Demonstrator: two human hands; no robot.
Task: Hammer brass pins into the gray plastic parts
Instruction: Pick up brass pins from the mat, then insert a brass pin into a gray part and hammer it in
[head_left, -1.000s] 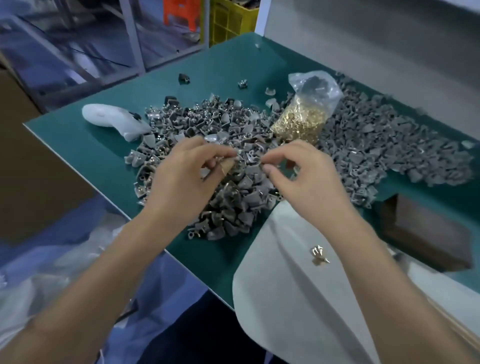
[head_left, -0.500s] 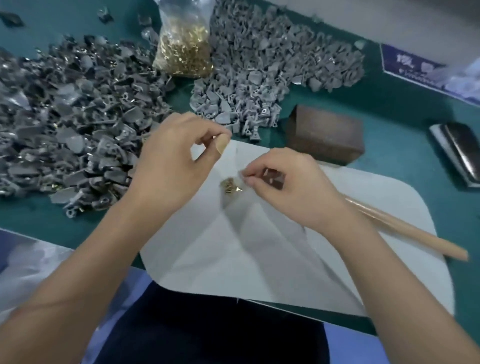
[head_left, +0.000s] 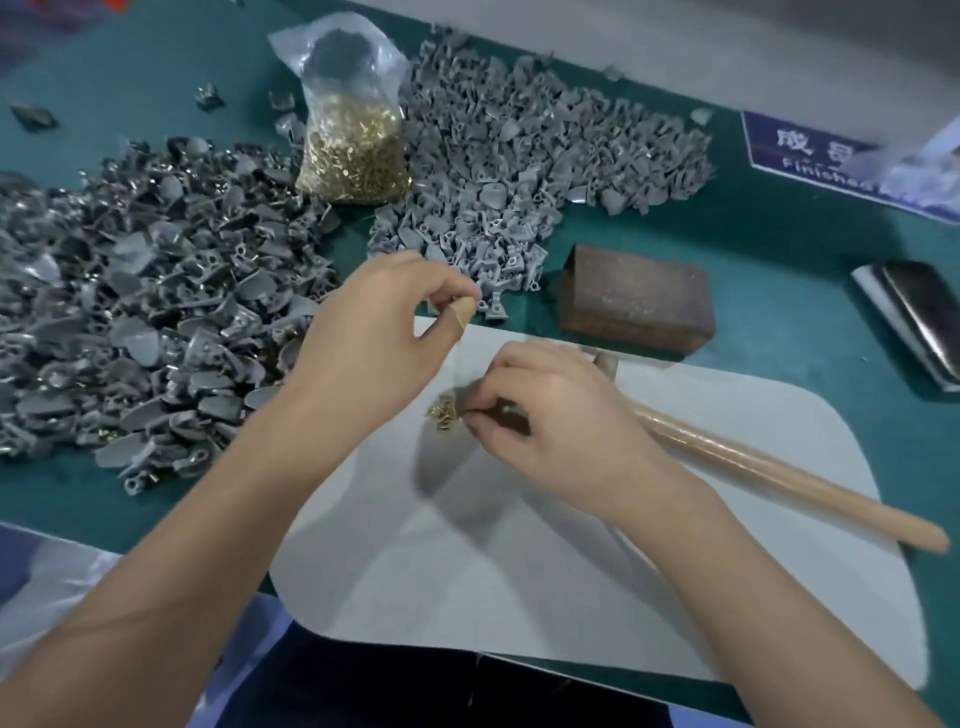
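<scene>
My right hand (head_left: 561, 431) pinches a dark gray plastic part (head_left: 511, 418) low over the white mat (head_left: 571, 571), its fingertips at a small heap of loose brass pins (head_left: 444, 413). My left hand (head_left: 379, 343) hovers just left of it with fingers curled. Its taped thumb tip sits against the forefinger, and nothing shows between them. A hammer lies on the mat behind my right hand, wooden handle (head_left: 779, 483) pointing right, head mostly hidden. A clear bag of brass pins (head_left: 353, 156) stands between two piles of gray parts.
On the green table a darker pile of gray parts (head_left: 130, 312) spreads at left and a lighter pile (head_left: 519, 171) at the back. A brown block (head_left: 636, 306) sits beyond the mat. A shiny dark object (head_left: 919, 317) and a blue label (head_left: 810, 156) lie at right.
My view swung right from the left pile to the mat. Both hands came over the mat, and my right hand has lowered the gray part to the loose pins.
</scene>
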